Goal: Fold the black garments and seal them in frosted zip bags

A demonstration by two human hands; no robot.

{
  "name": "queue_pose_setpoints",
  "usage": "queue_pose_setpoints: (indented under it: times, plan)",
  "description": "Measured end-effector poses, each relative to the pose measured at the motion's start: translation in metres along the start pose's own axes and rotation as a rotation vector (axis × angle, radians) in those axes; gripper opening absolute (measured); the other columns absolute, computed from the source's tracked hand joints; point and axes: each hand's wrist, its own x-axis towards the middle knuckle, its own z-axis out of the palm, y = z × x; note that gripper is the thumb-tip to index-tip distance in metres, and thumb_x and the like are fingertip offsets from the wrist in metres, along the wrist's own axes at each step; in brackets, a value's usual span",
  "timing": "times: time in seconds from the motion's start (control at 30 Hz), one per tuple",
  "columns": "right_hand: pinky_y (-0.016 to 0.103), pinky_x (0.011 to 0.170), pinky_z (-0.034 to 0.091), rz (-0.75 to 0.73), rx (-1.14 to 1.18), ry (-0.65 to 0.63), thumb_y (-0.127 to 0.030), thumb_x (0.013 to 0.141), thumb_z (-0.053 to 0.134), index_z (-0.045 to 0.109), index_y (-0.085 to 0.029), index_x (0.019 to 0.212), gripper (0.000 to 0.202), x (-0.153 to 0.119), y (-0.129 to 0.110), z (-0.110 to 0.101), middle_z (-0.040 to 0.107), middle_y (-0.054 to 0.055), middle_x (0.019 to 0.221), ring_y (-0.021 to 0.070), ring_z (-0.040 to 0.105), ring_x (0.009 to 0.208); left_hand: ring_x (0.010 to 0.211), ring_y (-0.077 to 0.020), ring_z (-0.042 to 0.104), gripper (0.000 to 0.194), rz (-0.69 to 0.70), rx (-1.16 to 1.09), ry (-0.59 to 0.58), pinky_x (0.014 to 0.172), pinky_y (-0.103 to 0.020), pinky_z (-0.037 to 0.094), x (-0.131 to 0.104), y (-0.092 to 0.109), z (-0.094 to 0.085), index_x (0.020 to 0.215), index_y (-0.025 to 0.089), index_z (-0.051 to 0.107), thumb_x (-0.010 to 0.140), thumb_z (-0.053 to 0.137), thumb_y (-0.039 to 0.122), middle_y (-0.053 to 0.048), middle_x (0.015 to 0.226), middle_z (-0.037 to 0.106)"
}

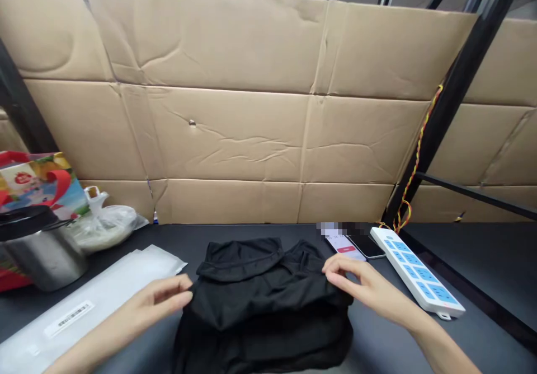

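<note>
A black garment (268, 301) lies folded in layers on the dark table, with its upper edge bunched up. My left hand (161, 301) pinches the garment's left edge between thumb and fingers. At the opposite edge, my right hand (356, 279) has its thumb and fingertips closed on the fabric. Under and beside my left forearm rests a white plastic bag (121, 279) with a barcode label.
A steel container (46, 256), a colourful bag (42, 183) and a clear plastic bag (104, 225) stand at the left. Two phones (363, 242) and a white power strip (419, 273) lie at the right. Cardboard (235, 139) lines the back, beside a black post (453, 94).
</note>
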Motion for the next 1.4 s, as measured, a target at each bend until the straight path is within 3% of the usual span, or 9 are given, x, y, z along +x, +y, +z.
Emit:
queue_pose_setpoints:
  times: [0.1, 0.27, 0.43, 0.57, 0.73, 0.97, 1.2, 1.3, 1.4]
  plan:
    - [0.027, 0.064, 0.044, 0.047, -0.069, 0.066, -0.044, 0.093, 0.04, 0.058, -0.023, 0.078, 0.031, 0.029, 0.011, 0.003, 0.062, -0.001, 0.077, 0.0169, 0.057, 0.072, 0.077, -0.0189, 0.062, 0.037, -0.04, -0.195, 0.024, 0.071, -0.025, 0.051, 0.029, -0.006, 0.0, 0.077, 0.023, 0.06, 0.09, 0.043, 0.053, 0.002, 0.076, 0.064]
    - [0.029, 0.065, 0.043, 0.145, -0.177, 0.155, -0.041, 0.084, 0.049, 0.059, -0.021, 0.069, 0.027, 0.07, 0.045, 0.025, 0.064, 0.0, 0.07, 0.019, 0.059, 0.07, 0.065, -0.0202, 0.058, 0.041, -0.084, 0.032, 0.169, 0.062, -0.029, 0.05, 0.061, -0.038, 0.021, 0.064, 0.021, 0.052, 0.079, 0.049, 0.06, 0.002, 0.063, 0.057]
    - [0.031, 0.069, 0.042, 0.204, -0.2, 0.206, -0.05, 0.09, 0.038, 0.061, -0.02, 0.073, 0.041, 0.059, 0.062, 0.026, 0.068, 0.004, 0.075, 0.0217, 0.062, 0.075, 0.102, -0.0265, 0.06, 0.037, 0.06, 0.244, 0.325, 0.09, -0.042, 0.049, 0.056, -0.047, 0.037, 0.112, 0.02, 0.058, 0.088, 0.045, 0.044, -0.009, 0.112, 0.064]
    - [0.028, 0.059, 0.038, 0.272, -0.234, 0.126, -0.063, 0.083, 0.047, 0.062, -0.02, 0.068, 0.047, 0.034, 0.073, 0.018, 0.066, 0.002, 0.067, 0.0194, 0.059, 0.064, 0.134, -0.0255, 0.037, 0.038, 0.253, 0.397, 0.173, 0.111, -0.05, 0.029, 0.047, -0.041, 0.046, 0.13, 0.029, 0.052, 0.096, 0.038, 0.036, -0.002, 0.139, 0.051]
    - [0.025, 0.05, 0.033, 0.271, -0.215, 0.128, -0.058, 0.079, 0.054, 0.055, -0.02, 0.06, 0.042, 0.026, 0.078, 0.01, 0.053, -0.003, 0.052, 0.0141, 0.049, 0.053, 0.136, -0.0248, 0.034, 0.039, 0.24, 0.392, 0.098, 0.109, -0.045, 0.034, 0.043, -0.044, 0.062, 0.135, 0.028, 0.049, 0.097, 0.041, 0.035, -0.002, 0.144, 0.045]
    - [0.024, 0.047, 0.045, 0.432, -0.06, 0.276, -0.052, 0.077, 0.053, 0.054, -0.021, 0.065, 0.033, 0.041, 0.06, 0.003, 0.056, -0.001, 0.061, 0.0166, 0.059, 0.058, 0.137, -0.0231, 0.033, 0.045, 0.166, 0.323, 0.131, 0.112, -0.044, 0.03, 0.039, -0.034, 0.064, 0.14, 0.026, 0.04, 0.098, 0.037, 0.04, -0.003, 0.148, 0.039]
    - [0.031, 0.057, 0.045, 0.438, -0.327, 0.408, -0.035, 0.076, 0.061, 0.053, -0.023, 0.069, 0.016, 0.054, 0.022, 0.002, 0.062, 0.004, 0.071, 0.0255, 0.064, 0.07, 0.126, -0.0214, 0.049, 0.041, 0.054, 0.124, 0.266, 0.108, -0.039, 0.038, 0.037, -0.038, 0.064, 0.134, 0.021, 0.045, 0.098, 0.034, 0.039, -0.006, 0.137, 0.053]
    - [0.033, 0.062, 0.044, 0.295, -0.655, 0.438, -0.026, 0.081, 0.057, 0.054, -0.023, 0.077, 0.006, 0.068, -0.023, 0.02, 0.065, 0.007, 0.078, 0.0283, 0.065, 0.078, 0.121, -0.0219, 0.054, 0.038, 0.066, 0.097, 0.281, 0.105, -0.038, 0.042, 0.038, -0.042, 0.064, 0.127, 0.022, 0.051, 0.097, 0.036, 0.038, -0.005, 0.13, 0.058]
    - [0.032, 0.06, 0.046, 0.177, -0.833, 0.297, -0.015, 0.085, 0.051, 0.056, -0.02, 0.088, 0.007, 0.086, -0.062, 0.062, 0.065, 0.012, 0.089, 0.0261, 0.066, 0.077, 0.118, -0.0221, 0.056, 0.036, 0.075, 0.088, 0.293, 0.103, -0.038, 0.043, 0.039, -0.045, 0.065, 0.125, 0.023, 0.053, 0.096, 0.037, 0.037, -0.005, 0.126, 0.06]
